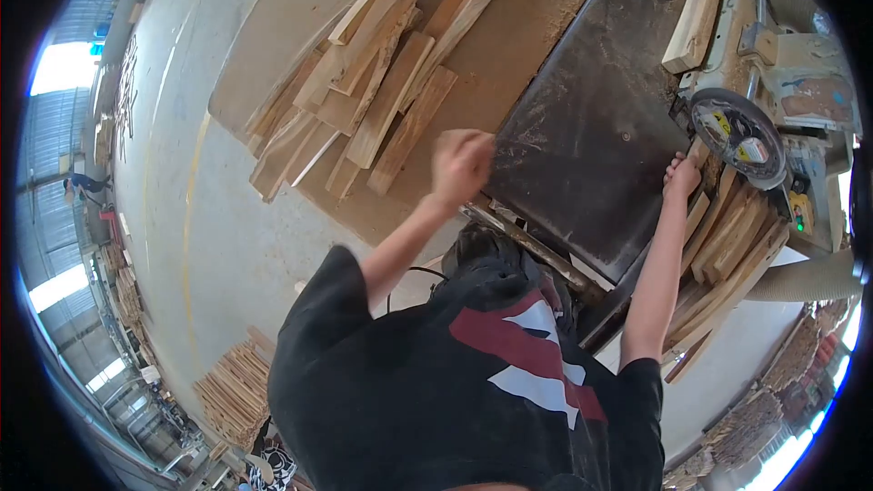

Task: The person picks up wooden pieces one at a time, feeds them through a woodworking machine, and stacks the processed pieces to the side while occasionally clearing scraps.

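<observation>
My right hand (681, 176) is closed around the near end of a wooden board (699, 149), at the right side of the dark metal machine table (591, 127). Just beyond it is a black handwheel (738, 138) on the machine, which hides where the board continues. My left hand (462, 164) is raised near the table's left edge, slightly blurred, its fingers curled into a loose fist with nothing visible in them. Another thick board (696, 14) lies further up along the machine's fence.
Rough boards (391, 73) are piled on a brown sheet (300, 9) to the left. More boards (727, 245) are stacked below the handwheel, near a ribbed hose (814, 280). A wood stack (235, 386) stands at lower left. Another person (86, 185) is far off at left.
</observation>
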Available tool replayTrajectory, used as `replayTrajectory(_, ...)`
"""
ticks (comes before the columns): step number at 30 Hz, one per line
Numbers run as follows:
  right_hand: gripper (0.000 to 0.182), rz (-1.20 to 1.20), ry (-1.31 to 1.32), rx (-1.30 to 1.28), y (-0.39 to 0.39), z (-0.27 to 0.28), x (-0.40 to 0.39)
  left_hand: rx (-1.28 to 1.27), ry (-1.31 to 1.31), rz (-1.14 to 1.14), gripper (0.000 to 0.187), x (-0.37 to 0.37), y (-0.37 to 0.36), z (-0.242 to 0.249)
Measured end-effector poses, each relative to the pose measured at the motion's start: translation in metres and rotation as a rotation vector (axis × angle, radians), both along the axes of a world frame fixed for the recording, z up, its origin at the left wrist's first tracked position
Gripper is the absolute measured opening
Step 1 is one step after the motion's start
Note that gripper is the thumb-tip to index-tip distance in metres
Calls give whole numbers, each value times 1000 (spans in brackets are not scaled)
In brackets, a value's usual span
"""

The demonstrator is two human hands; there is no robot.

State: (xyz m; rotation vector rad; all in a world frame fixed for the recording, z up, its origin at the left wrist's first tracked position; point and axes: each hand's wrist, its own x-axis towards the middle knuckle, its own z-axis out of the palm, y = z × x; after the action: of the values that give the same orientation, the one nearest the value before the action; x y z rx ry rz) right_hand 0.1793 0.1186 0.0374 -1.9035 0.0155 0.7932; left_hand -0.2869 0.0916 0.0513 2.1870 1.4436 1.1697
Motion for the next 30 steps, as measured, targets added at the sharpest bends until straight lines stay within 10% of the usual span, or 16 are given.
replayTrajectory(6,53,137,-225,20,4,-17,3,-49,541,504,41,-87,-42,5)
replayTrajectory(8,47,209,-1212,195,-11,-35,-23,-145,558,505,44,-89,-47,-2)
replayTrajectory(11,38,389,-1102,200,-46,-9,-85,-198,366,380,43,-68,-41,5)
replayTrajectory(13,36,444,-944,202,-70,0,-108,-835,-544,227,43,-38,-39,18)
replayTrajectory(20,30,174,-818,347,-139,2,-154,-1503,-1136,-360,46,70,-24,45)
replayTrajectory(26,28,229,-1025,306,-201,-2,-144,-1418,-717,-503,54,142,-24,18)
replayTrajectory(28,32,293,-1116,306,-209,0,-146,-790,-241,-672,60,167,-34,19)
replayTrajectory(30,36,257,-1101,279,-210,-4,-149,-839,-165,-699,63,189,-36,21)
